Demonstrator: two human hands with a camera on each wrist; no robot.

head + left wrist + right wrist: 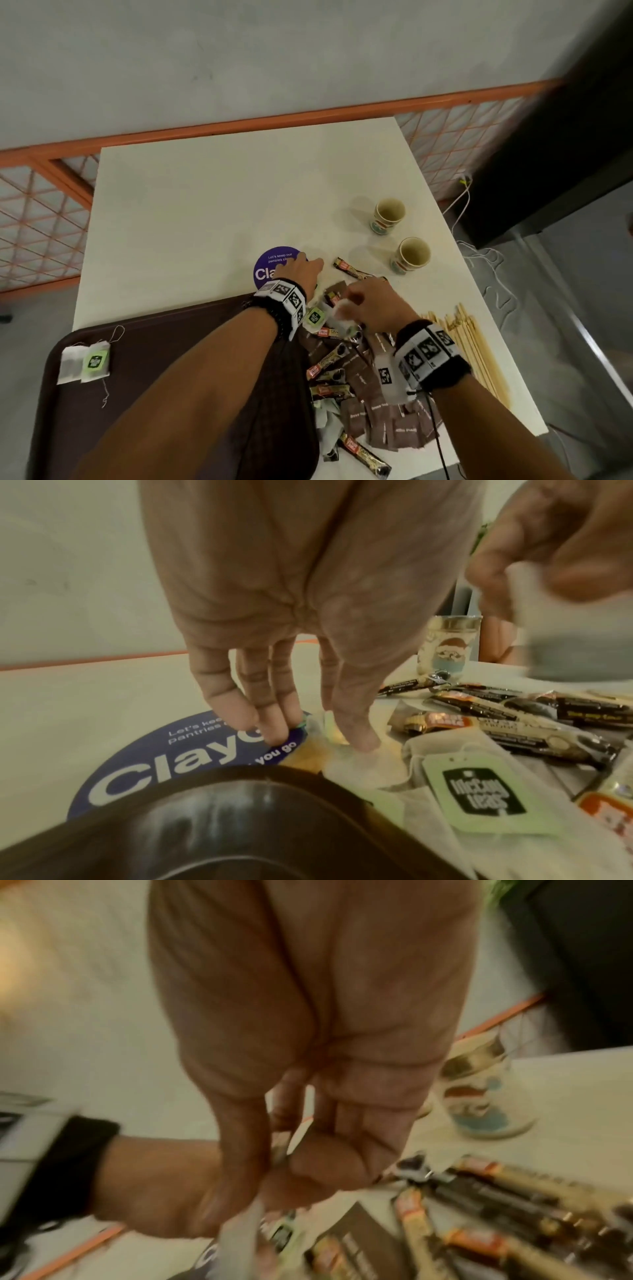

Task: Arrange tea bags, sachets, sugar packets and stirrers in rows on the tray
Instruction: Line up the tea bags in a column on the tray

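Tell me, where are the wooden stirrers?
In the head view the wooden stirrers lie bundled on the white table, far right, beside the sachet pile and just past the right hand.

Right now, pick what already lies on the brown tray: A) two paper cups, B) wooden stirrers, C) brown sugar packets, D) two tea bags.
D: two tea bags lie at the tray's far left corner; everything else sits on the white table.
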